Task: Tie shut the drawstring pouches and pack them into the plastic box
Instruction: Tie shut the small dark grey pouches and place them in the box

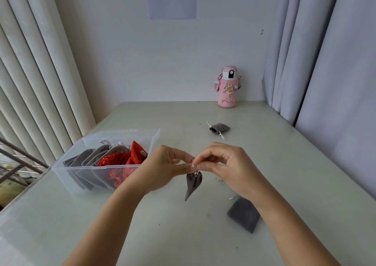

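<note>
Grey drawstring pouch (pixel 193 184) hangs tip-down between both hands over the middle of the bench (pixel 295 164), its long axis near upright. Left hand (pixel 162 168) and right hand (pixel 227 168) each pinch the cords at its gathered mouth, fingertips almost meeting. The clear plastic box (pixel 122 134), holding grey and red pouches, sits just left of the left hand, the nearer one for packing; nothing lies between. A far grey pouch (pixel 219 128) and a near grey pouch (pixel 244 215) wait to the right. A pink bottle (pixel 227 86) stands far back.

box (pixel 105 165) left on table (pixel 284 164), pouches (pixel 101 160) inside; bottle (pixel 227 87) behind
</note>
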Available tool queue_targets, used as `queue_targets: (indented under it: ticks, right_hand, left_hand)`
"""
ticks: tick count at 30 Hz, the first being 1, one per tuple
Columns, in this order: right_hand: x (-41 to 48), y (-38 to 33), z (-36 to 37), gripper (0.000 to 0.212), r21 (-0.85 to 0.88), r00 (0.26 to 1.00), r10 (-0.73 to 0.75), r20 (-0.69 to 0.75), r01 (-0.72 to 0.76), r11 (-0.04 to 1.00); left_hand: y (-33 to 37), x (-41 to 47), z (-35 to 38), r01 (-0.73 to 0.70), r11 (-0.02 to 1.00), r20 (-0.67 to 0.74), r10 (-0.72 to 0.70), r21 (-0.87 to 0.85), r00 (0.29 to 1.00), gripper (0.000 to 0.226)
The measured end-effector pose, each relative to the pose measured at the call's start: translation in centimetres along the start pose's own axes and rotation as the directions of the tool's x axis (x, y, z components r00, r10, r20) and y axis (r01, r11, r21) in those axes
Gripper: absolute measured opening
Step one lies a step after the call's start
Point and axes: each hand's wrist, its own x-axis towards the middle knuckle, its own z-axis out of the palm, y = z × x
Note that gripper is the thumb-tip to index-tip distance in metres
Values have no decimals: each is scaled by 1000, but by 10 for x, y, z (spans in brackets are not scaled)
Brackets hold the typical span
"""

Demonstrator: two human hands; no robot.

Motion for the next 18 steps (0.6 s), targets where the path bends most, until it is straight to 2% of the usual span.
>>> queue_targets:
  ticks: [3,6,9,11,18]
  right_hand:
    - [0,2,-3,28,89,989,107,104,-116,989]
    - [0,3,-6,27,86,974,146,173,-162,983]
    - [0,0,-6,24,105,979,147,144,-163,981]
    - [0,-1,-6,21,103,978,153,145,-169,980]
    - [-3,-3,-9,20,120,937,224,269,-263,957]
  left_hand:
    - [-2,0,-1,-18,995,32,14,100,999,6]
    - [-1,-1,-1,-20,987,68,9,160,998,11]
    - [1,-2,-1,-36,990,93,24,134,995,22]
    - [1,-2,-2,-46,992,118,32,119,993,21]
    - [4,-5,-1,-71,988,220,40,133,975,17]
